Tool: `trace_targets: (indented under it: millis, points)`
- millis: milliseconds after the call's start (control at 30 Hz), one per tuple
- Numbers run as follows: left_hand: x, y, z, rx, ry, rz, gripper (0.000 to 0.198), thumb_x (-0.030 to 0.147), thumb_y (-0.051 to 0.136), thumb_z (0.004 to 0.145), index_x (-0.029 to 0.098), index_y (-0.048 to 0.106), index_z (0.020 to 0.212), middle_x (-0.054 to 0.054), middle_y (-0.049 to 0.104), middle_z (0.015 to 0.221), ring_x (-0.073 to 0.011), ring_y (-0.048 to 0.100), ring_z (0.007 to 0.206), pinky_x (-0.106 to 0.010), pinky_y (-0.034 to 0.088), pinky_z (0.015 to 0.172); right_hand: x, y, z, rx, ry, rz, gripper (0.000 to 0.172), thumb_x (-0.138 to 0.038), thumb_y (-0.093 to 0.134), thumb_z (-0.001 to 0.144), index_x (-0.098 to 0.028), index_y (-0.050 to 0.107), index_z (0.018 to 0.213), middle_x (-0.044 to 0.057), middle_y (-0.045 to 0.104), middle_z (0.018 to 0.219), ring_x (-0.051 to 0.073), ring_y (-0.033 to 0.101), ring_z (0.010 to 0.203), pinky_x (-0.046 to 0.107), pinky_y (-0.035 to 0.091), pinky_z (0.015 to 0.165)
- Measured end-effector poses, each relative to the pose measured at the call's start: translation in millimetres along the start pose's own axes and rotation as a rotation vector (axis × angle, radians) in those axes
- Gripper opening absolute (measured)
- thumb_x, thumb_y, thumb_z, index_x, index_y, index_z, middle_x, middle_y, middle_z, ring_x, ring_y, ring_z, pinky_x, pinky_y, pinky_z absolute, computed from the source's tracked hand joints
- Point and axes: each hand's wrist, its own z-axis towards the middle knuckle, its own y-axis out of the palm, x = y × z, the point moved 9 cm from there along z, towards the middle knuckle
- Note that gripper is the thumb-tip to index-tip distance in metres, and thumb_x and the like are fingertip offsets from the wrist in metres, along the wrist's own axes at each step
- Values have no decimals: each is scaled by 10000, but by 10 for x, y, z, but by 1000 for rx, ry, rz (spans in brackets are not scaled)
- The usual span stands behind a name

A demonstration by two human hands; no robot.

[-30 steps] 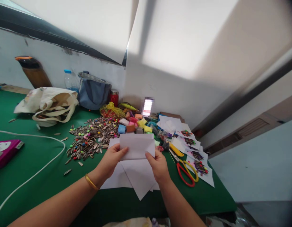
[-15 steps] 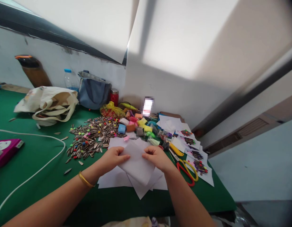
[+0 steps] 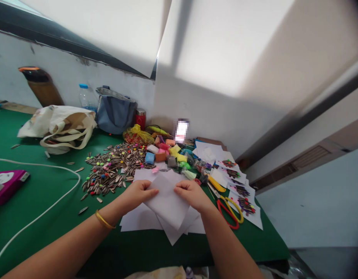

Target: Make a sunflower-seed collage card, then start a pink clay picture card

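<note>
A white sheet (image 3: 168,201) is pinched along its upper edge from both sides. The left hand (image 3: 139,192) is closed on one end and the right hand (image 3: 190,192) on the other, with the fingertips curled over the top. The thumbs are hidden behind the paper, so how deep each grip goes can't be told. The sheet is held tilted, one corner pointing down toward the body, just above a few loose sheets (image 3: 136,221) on the green table (image 3: 45,193).

It looks like a fold is being set, so here's what seems to matter:

- The edges should be lined up between the two grips before anything is pressed. Once a crooked crease is made, it can't really be undone.
- The crease is best run outward from the midpoint between the grips, not started at one end.
- A sharper line is probably had if the sheet is laid on the stack right below the grips instead of being creased in the air.
- The sunflower seeds (image 3: 112,172) are piled just beyond the left grip. If one gets trapped under the paper, a bump is likely.
- The scissors (image 3: 229,211) are lying just right of the right grip, so that wrist should be watched.
</note>
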Motion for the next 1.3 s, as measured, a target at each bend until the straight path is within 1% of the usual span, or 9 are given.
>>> trace_targets:
  millis: [400,767,867,967,1000,1067,1167,1233,1300]
  points:
    - [53,-15,-16,9,-2,41,437,559,679,698,123,688,724,-10,561,621,-144,440,571,-244,264,504,86,46,13,-50,29,3,235,-416,692,771,-183,718,755,3,649,666,135,535,554,226,384,502]
    - [69,-51,-14,-7,11,111,385,495,721,677,157,593,546,32,451,522,-113,361,515,-246,207,472,-83,131,-38,-183,-76,-174,124,-299,675,769,-188,715,732,-8,638,672,133,527,598,211,364,507]
    - [93,-91,-21,15,4,-32,357,489,766,651,147,664,652,4,563,608,-140,468,576,-230,296,492,-59,90,-25,-117,-71,-132,149,-328,693,757,-185,699,717,-11,628,666,130,517,588,212,358,498]
    - [126,-99,-57,92,23,-439,447,467,783,677,183,680,1006,-65,685,1004,-217,616,872,-265,475,681,-41,-6,4,37,-67,7,205,-388,699,759,-185,674,739,-14,618,668,132,522,588,223,384,518]
    - [137,-59,-74,100,34,-588,485,456,778,698,209,646,1094,-77,664,1133,-231,619,978,-295,498,768,-35,-23,11,83,-68,73,224,-409,696,763,-186,668,757,-13,618,671,135,529,590,229,397,528]
    - [145,128,-104,35,9,-737,489,428,769,731,229,618,1152,-85,644,1222,-238,618,1047,-327,501,839,-16,-7,24,136,-68,197,257,-440,696,765,-187,664,787,-8,625,677,146,548,598,244,423,546]
    - [93,387,-129,-40,-85,-747,561,376,818,676,188,623,1168,-128,691,1151,-273,653,982,-329,507,779,22,84,38,145,-64,289,295,-462,711,748,-181,665,823,0,635,690,157,567,608,257,443,556]
    - [13,374,-110,34,-131,-737,532,371,825,658,169,652,1119,-121,722,1059,-267,662,923,-314,501,732,47,97,36,165,-77,271,312,-474,711,744,-175,656,812,-1,628,687,151,551,599,252,432,545]
    - [-63,294,-72,97,-154,-724,447,376,840,631,155,691,990,-96,732,941,-224,659,825,-296,492,702,84,53,26,207,-92,229,318,-483,705,746,-174,640,781,-5,613,676,140,522,587,243,409,533]
